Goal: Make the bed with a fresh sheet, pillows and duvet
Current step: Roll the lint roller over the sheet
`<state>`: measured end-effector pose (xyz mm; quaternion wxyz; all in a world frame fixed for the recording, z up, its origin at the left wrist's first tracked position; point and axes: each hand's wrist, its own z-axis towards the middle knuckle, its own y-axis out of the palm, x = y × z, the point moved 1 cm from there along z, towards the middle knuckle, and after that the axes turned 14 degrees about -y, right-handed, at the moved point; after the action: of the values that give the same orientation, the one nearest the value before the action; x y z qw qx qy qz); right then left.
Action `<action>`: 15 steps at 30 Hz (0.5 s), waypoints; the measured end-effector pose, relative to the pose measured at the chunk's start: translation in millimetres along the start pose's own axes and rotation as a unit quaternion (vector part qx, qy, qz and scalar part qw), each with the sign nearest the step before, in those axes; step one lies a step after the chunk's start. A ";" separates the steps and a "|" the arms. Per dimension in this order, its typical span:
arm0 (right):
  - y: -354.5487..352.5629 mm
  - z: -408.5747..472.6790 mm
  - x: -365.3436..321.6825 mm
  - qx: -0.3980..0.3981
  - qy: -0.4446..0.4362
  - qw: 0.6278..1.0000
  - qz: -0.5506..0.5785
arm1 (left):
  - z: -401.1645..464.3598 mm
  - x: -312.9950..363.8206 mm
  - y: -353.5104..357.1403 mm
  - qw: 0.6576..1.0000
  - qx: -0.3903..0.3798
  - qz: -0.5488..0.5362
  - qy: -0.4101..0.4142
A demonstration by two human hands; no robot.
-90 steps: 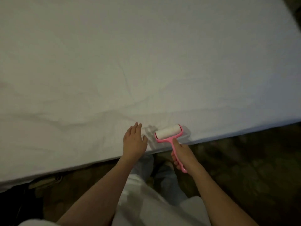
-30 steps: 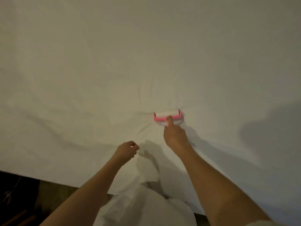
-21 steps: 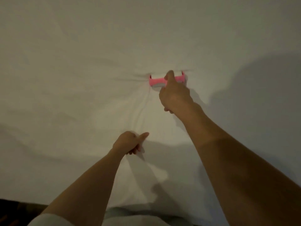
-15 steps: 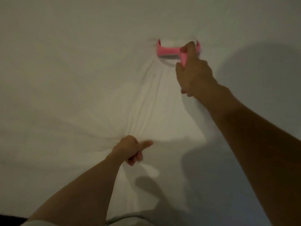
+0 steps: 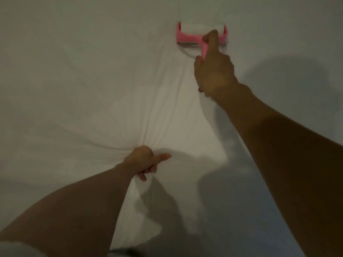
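A white sheet [image 5: 78,75] fills nearly the whole view, stretched over the bed. My right hand [image 5: 213,71] grips the handle of a pink lint roller [image 5: 187,35], whose white roll lies flat on the sheet far out in front of me. My left hand [image 5: 143,160] is nearer to me, fingers curled into a bunch of the sheet, thumb sticking out to the right. Creases fan out from that fist toward the roller.
Shadows of my arms fall across the sheet at the right and bottom. A bit of pale clothing [image 5: 16,249] shows at the lower left corner. The bed's edge and the floor are out of view.
My right hand has pushed the roller away from me across the sheet. My left hand went from resting flat near the bed's edge to gripping a bunch of sheet. I have leaned further over the bed.
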<state>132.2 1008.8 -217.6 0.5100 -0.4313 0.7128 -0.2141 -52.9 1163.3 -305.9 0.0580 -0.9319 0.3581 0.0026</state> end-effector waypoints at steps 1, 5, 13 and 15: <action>5.9 -19.3 2.4 -0.005 0.005 1.000 -0.013 | -2.6 -0.8 0.5 1.000 0.011 -0.002 0.007; 38.3 -117.8 11.2 -0.002 0.002 1.000 -0.026 | -10.4 -11.6 4.0 0.995 0.054 -0.001 0.080; 126.3 -311.2 42.9 0.029 0.069 0.995 0.073 | -15.7 -34.0 14.4 0.971 0.139 -0.038 0.191; 142.8 -343.4 47.6 0.034 0.089 0.992 0.085 | -16.8 -35.5 13.8 0.962 0.175 -0.045 0.206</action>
<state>-242.6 999.4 -216.5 0.4751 -0.3307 0.7819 -0.2314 -89.1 1175.0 -289.0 0.1455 -0.9025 0.3152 -0.2551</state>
